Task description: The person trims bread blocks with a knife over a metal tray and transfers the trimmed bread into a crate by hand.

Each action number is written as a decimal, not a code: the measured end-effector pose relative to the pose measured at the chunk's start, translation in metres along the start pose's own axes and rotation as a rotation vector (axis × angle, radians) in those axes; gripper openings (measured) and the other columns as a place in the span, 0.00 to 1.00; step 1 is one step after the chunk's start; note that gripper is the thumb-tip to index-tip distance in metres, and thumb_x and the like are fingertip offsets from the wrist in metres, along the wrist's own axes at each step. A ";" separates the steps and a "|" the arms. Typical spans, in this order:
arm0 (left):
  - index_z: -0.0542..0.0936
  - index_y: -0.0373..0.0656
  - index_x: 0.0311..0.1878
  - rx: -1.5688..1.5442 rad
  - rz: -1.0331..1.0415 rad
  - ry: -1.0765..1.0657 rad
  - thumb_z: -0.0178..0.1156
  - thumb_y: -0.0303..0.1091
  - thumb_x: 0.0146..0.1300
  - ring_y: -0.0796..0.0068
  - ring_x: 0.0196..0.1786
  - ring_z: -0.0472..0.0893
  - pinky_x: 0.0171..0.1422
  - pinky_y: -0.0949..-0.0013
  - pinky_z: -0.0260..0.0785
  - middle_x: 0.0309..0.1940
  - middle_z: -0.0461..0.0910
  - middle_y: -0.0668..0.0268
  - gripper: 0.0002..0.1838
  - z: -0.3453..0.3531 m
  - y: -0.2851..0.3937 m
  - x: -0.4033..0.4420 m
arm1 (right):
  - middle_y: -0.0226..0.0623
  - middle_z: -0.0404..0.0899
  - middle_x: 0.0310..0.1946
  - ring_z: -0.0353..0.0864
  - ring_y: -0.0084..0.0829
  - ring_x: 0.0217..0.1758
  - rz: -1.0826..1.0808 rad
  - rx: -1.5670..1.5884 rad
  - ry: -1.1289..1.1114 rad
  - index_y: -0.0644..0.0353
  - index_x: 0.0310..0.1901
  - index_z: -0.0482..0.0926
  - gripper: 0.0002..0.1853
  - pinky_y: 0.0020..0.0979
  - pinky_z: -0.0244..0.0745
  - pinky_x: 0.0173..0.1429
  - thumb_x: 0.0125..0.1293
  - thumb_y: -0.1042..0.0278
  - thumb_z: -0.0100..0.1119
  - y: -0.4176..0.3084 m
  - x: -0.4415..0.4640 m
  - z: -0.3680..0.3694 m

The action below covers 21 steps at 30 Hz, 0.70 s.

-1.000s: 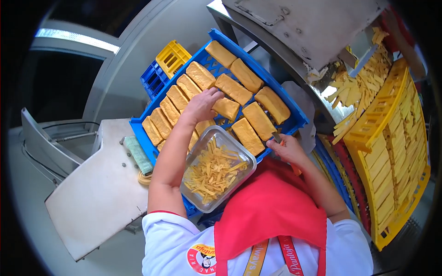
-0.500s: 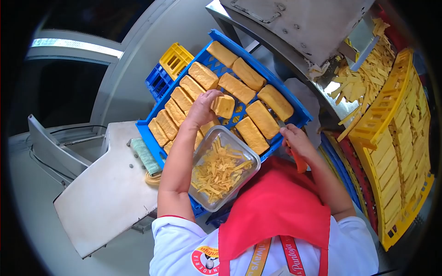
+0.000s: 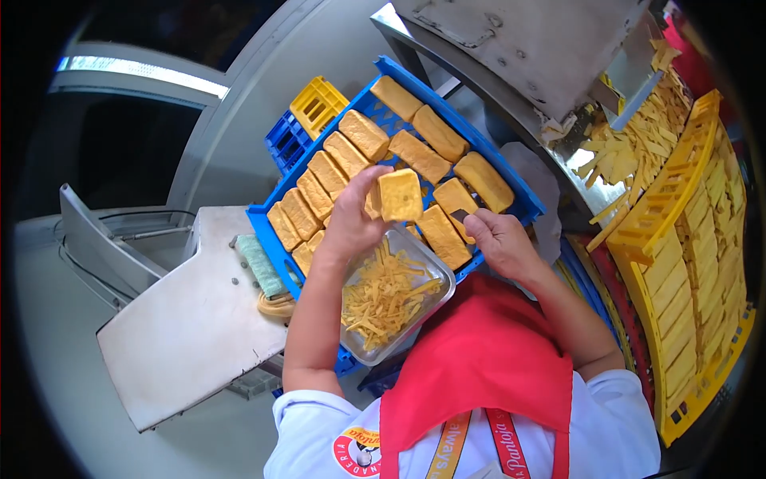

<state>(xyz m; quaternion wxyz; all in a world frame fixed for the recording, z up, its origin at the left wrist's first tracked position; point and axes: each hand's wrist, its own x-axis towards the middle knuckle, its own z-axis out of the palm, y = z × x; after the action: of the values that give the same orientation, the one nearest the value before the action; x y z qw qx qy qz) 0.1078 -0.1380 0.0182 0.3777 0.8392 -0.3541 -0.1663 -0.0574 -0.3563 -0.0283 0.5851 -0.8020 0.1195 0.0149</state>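
Note:
My left hand [image 3: 357, 215] grips a golden loaf [image 3: 400, 195], its end face turned up toward the camera. The loaf is raised over the blue crate [image 3: 275, 247], beside the clear tray [image 3: 447, 286] of yellow strips [image 3: 383, 299]. My right hand [image 3: 503, 243] is closed round a knife [image 3: 460, 215]; its short dark blade points left, toward the held loaf but apart from it. Several more loaves [image 3: 483, 182] lie in rows in the blue crate.
A white metal surface [image 3: 191, 319] with a green cloth [image 3: 262, 265] is at the left. Yellow and blue crates [image 3: 317, 106] stand behind. At the right are a yellow crate [image 3: 678, 319] of flat pieces, a heap of strips [image 3: 638, 152] and a metal machine [image 3: 527, 56].
My left hand has lifted the loaf out of the crate and tipped its end up. My right hand has moved left and up with the knife, nearer the loaf.

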 end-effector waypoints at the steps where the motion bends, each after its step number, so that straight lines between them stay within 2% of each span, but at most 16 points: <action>1: 0.74 0.42 0.61 0.019 0.009 0.051 0.78 0.22 0.41 0.66 0.61 0.78 0.68 0.65 0.67 0.55 0.80 0.62 0.39 -0.002 0.010 -0.013 | 0.50 0.73 0.22 0.79 0.46 0.27 -0.010 -0.001 -0.012 0.65 0.30 0.76 0.24 0.43 0.70 0.32 0.73 0.49 0.52 -0.012 0.003 0.000; 2: 0.74 0.42 0.61 0.040 0.017 0.105 0.78 0.21 0.41 0.66 0.60 0.79 0.68 0.65 0.67 0.54 0.80 0.63 0.39 -0.002 0.016 -0.027 | 0.49 0.75 0.22 0.80 0.46 0.28 -0.037 0.031 -0.057 0.64 0.32 0.76 0.25 0.43 0.71 0.33 0.68 0.44 0.57 -0.024 0.006 0.000; 3: 0.74 0.39 0.60 -0.028 0.052 0.144 0.76 0.22 0.43 0.61 0.58 0.81 0.63 0.64 0.70 0.52 0.81 0.57 0.37 -0.002 0.019 -0.041 | 0.48 0.76 0.23 0.82 0.47 0.29 -0.064 0.061 -0.106 0.63 0.34 0.77 0.28 0.43 0.72 0.33 0.63 0.38 0.62 -0.033 0.008 0.001; 4: 0.74 0.39 0.60 -0.023 0.040 0.165 0.76 0.22 0.43 0.61 0.58 0.81 0.63 0.64 0.70 0.52 0.81 0.57 0.37 -0.003 0.021 -0.056 | 0.48 0.76 0.23 0.82 0.47 0.29 -0.077 0.058 -0.127 0.63 0.34 0.77 0.28 0.43 0.72 0.33 0.63 0.38 0.62 -0.042 0.010 0.002; 6: 0.73 0.40 0.62 -0.197 -0.147 0.114 0.78 0.22 0.44 0.75 0.59 0.77 0.67 0.67 0.67 0.54 0.79 0.66 0.38 -0.004 0.025 -0.088 | 0.46 0.79 0.26 0.83 0.48 0.30 -0.366 -0.184 -0.187 0.63 0.41 0.76 0.41 0.42 0.74 0.34 0.45 0.27 0.72 -0.056 0.013 0.010; 7: 0.72 0.40 0.63 -0.303 -0.191 0.120 0.78 0.21 0.45 0.77 0.59 0.76 0.67 0.68 0.68 0.55 0.79 0.67 0.38 -0.002 0.022 -0.103 | 0.45 0.81 0.28 0.83 0.50 0.32 -0.345 -0.203 -0.255 0.63 0.47 0.74 0.52 0.43 0.76 0.36 0.30 0.22 0.75 -0.061 0.016 0.019; 10: 0.72 0.41 0.63 -0.354 -0.228 0.196 0.77 0.19 0.45 0.77 0.59 0.77 0.67 0.69 0.68 0.55 0.78 0.67 0.39 0.006 0.020 -0.143 | 0.46 0.81 0.28 0.84 0.51 0.33 -0.494 -0.213 -0.368 0.64 0.47 0.73 0.52 0.45 0.76 0.37 0.33 0.23 0.75 -0.064 0.020 0.051; 12: 0.71 0.41 0.64 -0.297 -0.288 0.261 0.77 0.18 0.45 0.77 0.59 0.77 0.67 0.69 0.69 0.56 0.78 0.68 0.40 0.012 0.023 -0.165 | 0.49 0.81 0.28 0.84 0.52 0.34 -0.471 -0.238 -0.475 0.65 0.46 0.75 0.51 0.47 0.77 0.38 0.34 0.22 0.74 -0.074 0.016 0.066; 14: 0.74 0.41 0.61 -0.281 -0.328 0.369 0.81 0.27 0.41 0.63 0.57 0.81 0.63 0.63 0.72 0.54 0.81 0.59 0.40 0.021 0.017 -0.187 | 0.51 0.81 0.25 0.84 0.53 0.33 -0.395 -0.275 -0.617 0.65 0.40 0.77 0.47 0.48 0.77 0.39 0.38 0.21 0.71 -0.076 0.014 0.084; 15: 0.74 0.41 0.61 -0.315 -0.364 0.405 0.81 0.27 0.40 0.59 0.57 0.81 0.62 0.62 0.73 0.54 0.81 0.57 0.40 0.025 0.012 -0.198 | 0.51 0.81 0.25 0.84 0.53 0.33 -0.407 -0.280 -0.648 0.65 0.40 0.77 0.47 0.48 0.77 0.39 0.38 0.21 0.71 -0.079 0.012 0.091; 17: 0.74 0.41 0.61 -0.298 -0.388 0.457 0.81 0.27 0.40 0.58 0.58 0.81 0.62 0.62 0.73 0.54 0.81 0.56 0.40 0.029 0.012 -0.213 | 0.53 0.80 0.22 0.83 0.55 0.31 -0.341 -0.280 -0.790 0.66 0.32 0.78 0.42 0.49 0.76 0.38 0.48 0.22 0.65 -0.082 0.008 0.102; 21: 0.73 0.42 0.62 -0.224 -0.416 0.545 0.81 0.28 0.41 0.54 0.58 0.81 0.61 0.61 0.73 0.54 0.81 0.53 0.41 0.033 0.013 -0.237 | 0.53 0.79 0.20 0.83 0.56 0.30 -0.342 -0.280 -0.923 0.66 0.29 0.78 0.40 0.50 0.75 0.38 0.56 0.24 0.61 -0.091 0.001 0.120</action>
<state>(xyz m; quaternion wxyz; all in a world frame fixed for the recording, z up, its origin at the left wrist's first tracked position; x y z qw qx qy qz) -0.0808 0.0095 0.0084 0.5061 0.8602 -0.0416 -0.0473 -0.0232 -0.2177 0.0184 0.4579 -0.7906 -0.2875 0.2874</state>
